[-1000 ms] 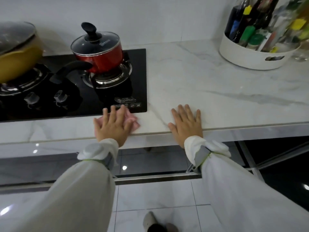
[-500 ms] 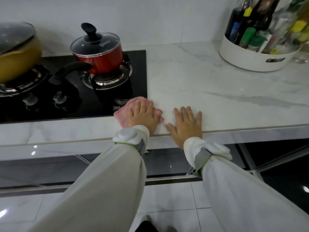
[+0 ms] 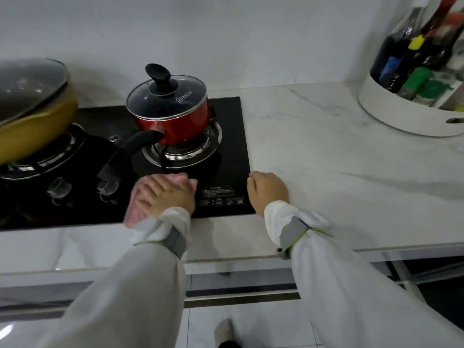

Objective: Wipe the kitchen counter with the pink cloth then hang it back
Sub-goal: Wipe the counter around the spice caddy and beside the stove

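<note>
The pink cloth (image 3: 134,209) lies on the black glass hob (image 3: 226,136), in front of the red pot. My left hand (image 3: 165,195) presses flat on top of it, fingers spread, covering most of the cloth. My right hand (image 3: 268,190) rests on the white marble counter (image 3: 339,172) right at the hob's right edge, its fingers curled under with nothing in them.
A red lidded pot (image 3: 173,116) with a long black handle (image 3: 125,156) sits on the right burner, a yellow pan (image 3: 32,121) with a glass lid on the left. Two knobs (image 3: 59,189) are left of the cloth. A white caddy of bottles (image 3: 411,111) stands at the back right.
My left hand slid the cloth from the counter's front edge up and onto the hob. My right hand moved forward to the hob's corner and its fingers curled in.
</note>
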{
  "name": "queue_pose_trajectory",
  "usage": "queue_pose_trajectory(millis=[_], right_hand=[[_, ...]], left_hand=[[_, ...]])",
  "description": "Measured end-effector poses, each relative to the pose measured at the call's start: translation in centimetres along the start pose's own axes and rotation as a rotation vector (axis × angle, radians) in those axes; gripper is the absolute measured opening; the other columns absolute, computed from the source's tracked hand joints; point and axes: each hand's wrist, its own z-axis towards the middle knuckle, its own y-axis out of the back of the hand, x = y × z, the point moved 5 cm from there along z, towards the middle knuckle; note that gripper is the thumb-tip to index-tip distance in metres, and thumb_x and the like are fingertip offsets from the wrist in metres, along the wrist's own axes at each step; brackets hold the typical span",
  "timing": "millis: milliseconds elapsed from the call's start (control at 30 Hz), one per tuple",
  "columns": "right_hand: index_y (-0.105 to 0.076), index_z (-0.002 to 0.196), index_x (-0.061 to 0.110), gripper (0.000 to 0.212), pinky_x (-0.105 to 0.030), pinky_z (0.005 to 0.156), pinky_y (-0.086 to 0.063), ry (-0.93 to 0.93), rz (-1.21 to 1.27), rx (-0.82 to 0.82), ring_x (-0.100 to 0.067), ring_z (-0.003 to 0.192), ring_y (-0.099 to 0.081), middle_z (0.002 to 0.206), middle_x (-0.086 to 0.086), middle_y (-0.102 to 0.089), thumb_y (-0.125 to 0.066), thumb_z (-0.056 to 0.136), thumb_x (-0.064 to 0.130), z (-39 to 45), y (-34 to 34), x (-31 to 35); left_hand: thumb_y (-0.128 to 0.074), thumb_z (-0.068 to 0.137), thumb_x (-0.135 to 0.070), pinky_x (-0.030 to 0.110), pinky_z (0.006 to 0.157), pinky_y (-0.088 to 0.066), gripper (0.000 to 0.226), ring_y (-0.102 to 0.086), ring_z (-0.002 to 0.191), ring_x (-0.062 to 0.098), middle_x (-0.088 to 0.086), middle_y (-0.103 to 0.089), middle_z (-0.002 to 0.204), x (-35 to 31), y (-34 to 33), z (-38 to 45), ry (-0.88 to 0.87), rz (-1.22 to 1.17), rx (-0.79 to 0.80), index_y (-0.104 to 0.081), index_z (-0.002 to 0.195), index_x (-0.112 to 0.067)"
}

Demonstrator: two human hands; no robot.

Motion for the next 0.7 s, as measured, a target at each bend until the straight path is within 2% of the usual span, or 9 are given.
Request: queue_pose_trajectory(millis=[67,167,233,333,433,500,600,700], right_hand=[[-0.062,0.102,0.007,0.037,-0.033,0.068,-0.038,-0.047,-0.024,-0.039,-0.034,0.090,-0.060,0.096,-0.016,-0.069,-0.034,0.098,0.029,1.4,-0.1,-0.3],[-0.062,0.090,0.005,0.039,-0.030,0.062,-0.031,-0.075,-0.038,-0.061,-0.035,0.081,-0.061,0.085,-0.017,-0.068,-0.035,0.098,0.033,2.1,0.2,-0.7],[-0.062,0.092,0.007,0.038,-0.029,0.061,-0.031,-0.093,-0.041,-0.097,-0.035,0.079,-0.061,0.085,-0.016,-0.069,-0.035,0.098,0.033,2.7,0.5,-0.9],[-0.058,0.110,0.013,0.040,-0.032,0.064,-0.039,-0.111,-0.052,-0.120,-0.034,0.083,-0.063,0.089,-0.014,-0.071,-0.028,0.097,0.035,3.5,1.0,-0.9],[-0.048,0.127,0.015,0.037,-0.036,0.076,-0.045,-0.200,0.000,-0.108,-0.033,0.098,-0.060,0.104,-0.015,-0.067,-0.033,0.096,0.028,5.0,1.1,-1.6],[-0.049,0.127,0.012,0.038,-0.037,0.082,-0.043,-0.225,0.011,-0.110,-0.034,0.107,-0.054,0.114,-0.016,-0.063,-0.033,0.094,0.023,6.5,1.2,-2.2],[-0.054,0.120,0.008,0.052,-0.039,0.083,-0.040,-0.164,-0.031,-0.102,-0.035,0.108,-0.052,0.118,-0.017,-0.061,-0.020,0.085,0.024,9.5,1.4,-2.7],[-0.051,0.122,0.008,0.036,-0.039,0.085,-0.040,-0.166,-0.046,-0.058,-0.035,0.109,-0.054,0.119,-0.016,-0.061,-0.031,0.095,0.019,12.4,1.4,-3.7]], left_hand=[[-0.026,0.097,-0.051,0.051,0.116,-0.010,0.073,-0.007,0.148,0.031,0.014,-0.011,0.160,-3.8,-1.3,-1.2,-0.188,0.056,0.034,-0.009,0.151,-0.004],[-0.022,0.099,-0.046,0.047,0.118,-0.006,0.069,-0.003,0.148,0.029,0.011,-0.005,0.161,-8.7,-2.9,-3.8,-0.457,0.110,0.151,-0.003,0.152,-0.007],[-0.019,0.100,-0.040,0.046,0.119,-0.003,0.063,-0.001,0.149,0.028,0.008,-0.002,0.161,-11.2,-3.3,-3.7,-0.561,0.097,0.213,-0.001,0.152,-0.009],[-0.024,0.100,-0.036,0.044,0.120,-0.003,0.064,0.000,0.149,0.028,0.008,0.000,0.161,-13.9,-3.6,-2.2,-0.692,0.134,0.262,0.002,0.152,-0.010],[-0.026,0.099,-0.036,0.044,0.121,-0.004,0.065,-0.001,0.149,0.028,0.009,-0.001,0.161,-16.0,-4.4,-0.8,-0.768,0.166,0.273,0.001,0.152,-0.010],[-0.022,0.101,-0.037,0.043,0.121,-0.006,0.062,-0.003,0.148,0.027,0.008,-0.003,0.161,-17.6,-4.7,0.2,-0.778,0.161,0.255,-0.003,0.153,-0.010],[-0.019,0.102,-0.038,0.041,0.121,-0.005,0.060,-0.004,0.149,0.027,0.009,-0.004,0.161,-19.9,-4.8,1.8,-0.753,0.143,0.212,-0.005,0.153,-0.011],[-0.022,0.101,-0.039,0.042,0.120,-0.006,0.061,-0.004,0.148,0.030,0.011,-0.005,0.161,-21.7,-5.7,3.9,-0.705,0.138,0.188,-0.006,0.152,-0.011]])
